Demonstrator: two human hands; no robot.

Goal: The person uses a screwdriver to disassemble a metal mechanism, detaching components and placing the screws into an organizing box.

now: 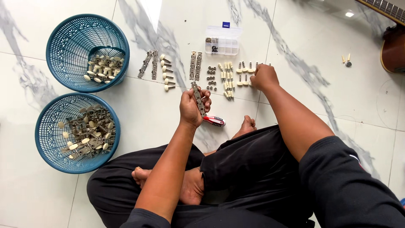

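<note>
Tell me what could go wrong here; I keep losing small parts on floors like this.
The right hand reaching into the rows of cream-knobbed pegs could scatter them across the smooth floor. The screwdriver lying beside the foot might get kicked. The metal plate in the left hand could slip.

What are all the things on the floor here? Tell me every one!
baskets: two, blue, on the left, holding pegs and metal parts
metal strips: four, silver, in two pairs on the floor
loose pegs: several, cream, in rows across the middle
small rings: a cluster, dark, beside the pegs
parts box: one, clear, top centre
screwdriver: one, red and white handle, by the left hand
guitar: one, brown, top right
floor: white marble tiles
left hand: holds one metal strip
right hand: on the cream pegs
</note>
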